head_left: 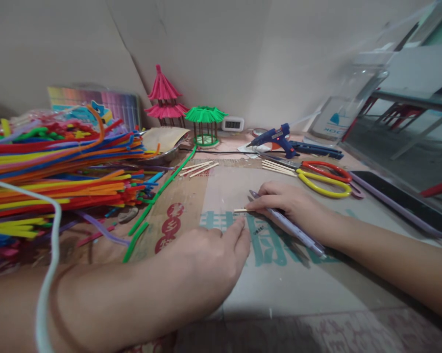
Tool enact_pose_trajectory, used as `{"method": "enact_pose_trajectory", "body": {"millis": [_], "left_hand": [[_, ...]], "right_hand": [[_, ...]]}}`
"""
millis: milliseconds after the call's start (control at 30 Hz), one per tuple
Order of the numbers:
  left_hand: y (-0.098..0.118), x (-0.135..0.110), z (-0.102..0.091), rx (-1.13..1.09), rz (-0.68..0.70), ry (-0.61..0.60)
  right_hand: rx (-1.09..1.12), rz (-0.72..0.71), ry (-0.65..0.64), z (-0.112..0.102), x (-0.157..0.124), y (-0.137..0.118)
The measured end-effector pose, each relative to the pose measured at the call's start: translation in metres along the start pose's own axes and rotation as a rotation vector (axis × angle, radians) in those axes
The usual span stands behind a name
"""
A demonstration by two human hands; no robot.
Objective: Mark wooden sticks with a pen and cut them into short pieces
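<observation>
Pale wooden stick (239, 211), short and thin, is lying on a printed cardboard sheet (265, 294) between the hands; the right hand (292, 206) is hiding its right end while grasping a lavender pen (296, 232). Just beside it, the left hand (209, 260) is curling, its grip impossible to tell. Teal characters (257, 245) are running partly behind the hands; farther off, a digital clock (233, 124) is showing blurred digits.
</observation>
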State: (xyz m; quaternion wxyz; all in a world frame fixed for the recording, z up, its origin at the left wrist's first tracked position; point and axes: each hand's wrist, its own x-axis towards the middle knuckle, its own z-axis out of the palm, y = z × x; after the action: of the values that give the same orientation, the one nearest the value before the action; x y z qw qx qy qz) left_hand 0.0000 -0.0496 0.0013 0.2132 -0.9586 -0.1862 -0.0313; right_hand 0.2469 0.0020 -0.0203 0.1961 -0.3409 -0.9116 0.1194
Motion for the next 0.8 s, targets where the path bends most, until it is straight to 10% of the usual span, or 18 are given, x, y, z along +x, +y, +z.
{"method": "enact_pose_trajectory", "body": {"millis": [800], "left_hand": [[-0.0027,0.0093,-0.0069,-0.173,-0.169,-0.184]], "right_hand": [[-0.005,0.007,-0.005,-0.0002,0.0007,0.0001]]}}
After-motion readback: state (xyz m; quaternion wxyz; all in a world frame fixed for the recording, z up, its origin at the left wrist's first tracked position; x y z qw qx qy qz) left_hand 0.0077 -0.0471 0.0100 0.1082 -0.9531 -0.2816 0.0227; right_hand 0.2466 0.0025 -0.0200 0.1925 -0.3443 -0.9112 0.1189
